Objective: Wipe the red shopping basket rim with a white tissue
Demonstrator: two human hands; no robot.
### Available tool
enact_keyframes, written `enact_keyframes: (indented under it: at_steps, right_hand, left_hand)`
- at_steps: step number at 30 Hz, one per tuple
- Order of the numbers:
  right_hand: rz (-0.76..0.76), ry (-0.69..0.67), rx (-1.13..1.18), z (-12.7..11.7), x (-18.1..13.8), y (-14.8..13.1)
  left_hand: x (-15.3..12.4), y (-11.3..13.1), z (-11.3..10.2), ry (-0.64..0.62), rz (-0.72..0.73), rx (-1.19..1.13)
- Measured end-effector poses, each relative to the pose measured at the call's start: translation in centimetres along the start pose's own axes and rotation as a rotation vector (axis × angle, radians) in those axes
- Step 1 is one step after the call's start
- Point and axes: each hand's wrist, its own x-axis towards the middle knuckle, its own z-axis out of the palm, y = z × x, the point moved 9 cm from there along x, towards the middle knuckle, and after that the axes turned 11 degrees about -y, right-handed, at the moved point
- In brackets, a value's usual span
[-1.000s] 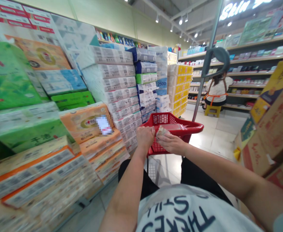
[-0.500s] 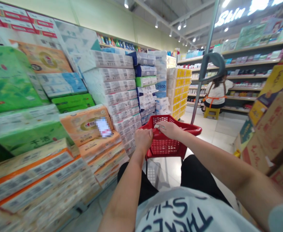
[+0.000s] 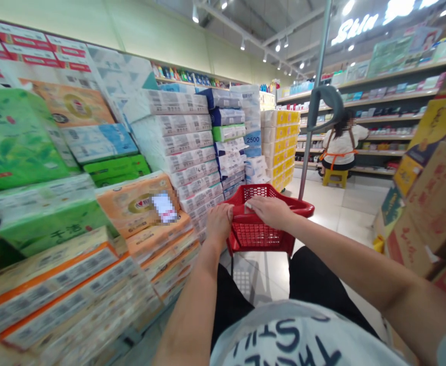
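A red plastic shopping cart (image 3: 261,239) with a perforated basket stands right in front of my legs. My left hand (image 3: 220,221) is closed around the left part of its handle. To the right of it, my right hand (image 3: 270,210) rests over the same handle with fingers curled down; a small pale thing shows by its fingertips, too small to name. A grey metal pole (image 3: 314,117) with a loop-shaped grey holder rises from the cart's right side.
Stacked tissue packs (image 3: 187,147) line the left, with a phone (image 3: 164,207) lying on an orange pack. Cardboard boxes (image 3: 424,203) are piled on the right. Ahead, a person in white (image 3: 341,140) sits on a yellow stool (image 3: 335,177) facing shelves (image 3: 390,119).
My left hand has shifted slightly left along the handle. The view has tilted a little, and both hands remain on the cart. The seated person stays in place.
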Motion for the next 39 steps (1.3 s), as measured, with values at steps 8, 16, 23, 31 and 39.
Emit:
enact_keyframes:
  at_steps: [8, 16, 23, 31, 39]
  right_hand:
    - [0.229, 0.064, 0.039, -0.2, -1.8, 1.6]
    - [0.209, -0.281, 0.047, 1.7, 1.8, 2.3]
    - [0.150, -0.500, -0.108, 3.3, 4.3, 2.6]
    - [0.324, -0.123, -0.085, 0.4, 0.5, 0.1]
    - [0.156, -0.547, -0.121, 2.8, 4.1, 1.6]
  left_hand:
    - [0.3, 1.1, 0.0, -0.043, -0.140, -0.004]
    - [0.0, 2.3, 0.5, -0.001, -0.134, -0.102]
    - [-0.3, 2.0, 0.4, 0.057, -0.149, -0.104]
    - [-0.6, 2.4, 0.1, 0.123, -0.150, -0.125]
    - [-0.8, 2.6, 0.1, 0.128, -0.147, -0.090]
